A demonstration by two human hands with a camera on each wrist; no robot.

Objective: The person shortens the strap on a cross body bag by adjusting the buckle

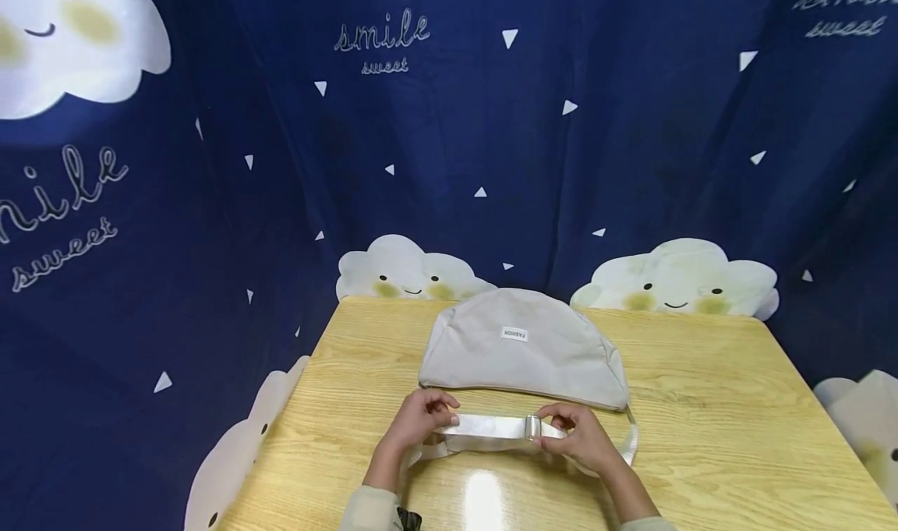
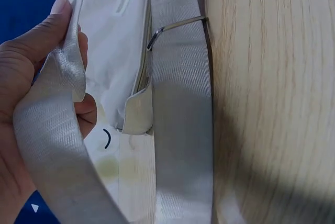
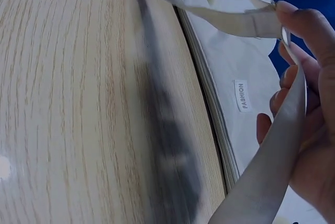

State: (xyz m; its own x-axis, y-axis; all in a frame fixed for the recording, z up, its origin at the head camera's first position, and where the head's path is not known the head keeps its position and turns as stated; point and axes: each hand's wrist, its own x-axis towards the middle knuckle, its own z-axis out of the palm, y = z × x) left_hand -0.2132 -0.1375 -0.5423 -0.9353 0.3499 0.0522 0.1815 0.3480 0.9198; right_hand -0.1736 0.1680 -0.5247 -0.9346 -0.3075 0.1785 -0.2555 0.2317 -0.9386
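Observation:
A pale grey half-round handbag [image 1: 519, 359] with a small FASHION label lies on the table, its zipped edge facing me. Just in front of it, a light webbing strap [image 1: 484, 426] is stretched level between both hands. My left hand [image 1: 419, 422] pinches the strap's left part between thumb and fingers, as the left wrist view shows too. My right hand [image 1: 588, 440] grips it at the metal slider buckle [image 1: 532, 427]. In the right wrist view, the thumb presses on the strap [image 3: 277, 156] near its upper bend. A lower strap length [image 2: 183, 130] runs through a metal loop [image 2: 178, 27].
The wooden table [image 1: 737, 422] extends to both sides of the bag. Behind it hangs a dark blue curtain [image 1: 449, 141] with clouds and lettering. More strap [image 1: 631, 444] loops down at the bag's right corner. A dark item [image 1: 409, 519] sits at the left sleeve.

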